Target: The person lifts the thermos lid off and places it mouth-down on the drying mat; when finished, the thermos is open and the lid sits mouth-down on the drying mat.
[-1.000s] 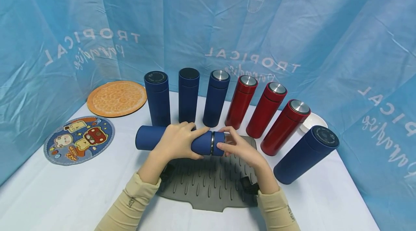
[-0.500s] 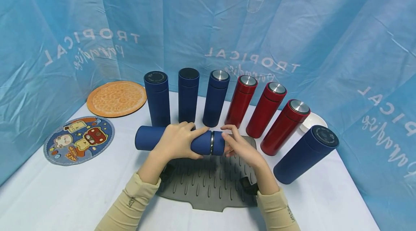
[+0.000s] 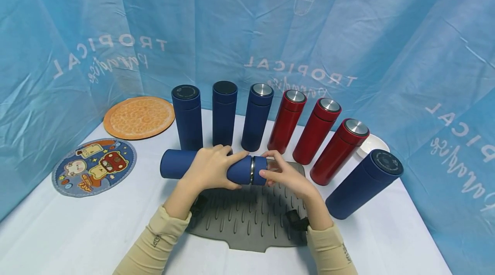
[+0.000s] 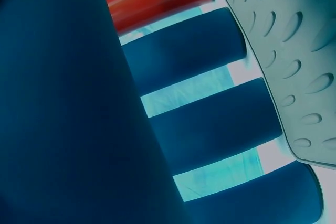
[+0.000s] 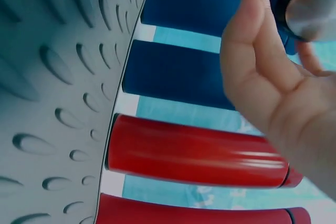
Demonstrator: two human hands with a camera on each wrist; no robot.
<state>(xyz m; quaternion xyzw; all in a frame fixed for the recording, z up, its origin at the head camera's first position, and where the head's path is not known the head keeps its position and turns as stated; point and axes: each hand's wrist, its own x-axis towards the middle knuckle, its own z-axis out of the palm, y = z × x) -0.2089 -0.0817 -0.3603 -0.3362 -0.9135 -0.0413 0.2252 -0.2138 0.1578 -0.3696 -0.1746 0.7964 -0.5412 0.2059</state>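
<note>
A blue thermos flask [image 3: 239,172] lies level in the air above a grey ridged mat [image 3: 247,223], its base to the left. My left hand [image 3: 212,167] grips its body from above, thumb on the near side. A shiny metal band shows between the body and the blue lid [image 3: 261,171] at the right end. Thumb and fingers of my right hand [image 3: 286,176] pinch that lid. In the right wrist view the lid's silver top [image 5: 312,11] faces the wrist. The flask's dark blue side [image 4: 79,108] fills the left of the left wrist view.
Behind the mat stand several flasks in an arc, blue ones [image 3: 187,116] to the left and red ones [image 3: 286,122] to the right. Another blue flask [image 3: 363,184] stands at the right. An orange round mat [image 3: 139,118], a cartoon mat [image 3: 94,167] and a white dish [image 3: 373,144] lie around.
Half a second ago my right thumb and forefinger were drawn back at the lid's end; now they pinch the lid's side again. My left hand and the flask have hardly moved.
</note>
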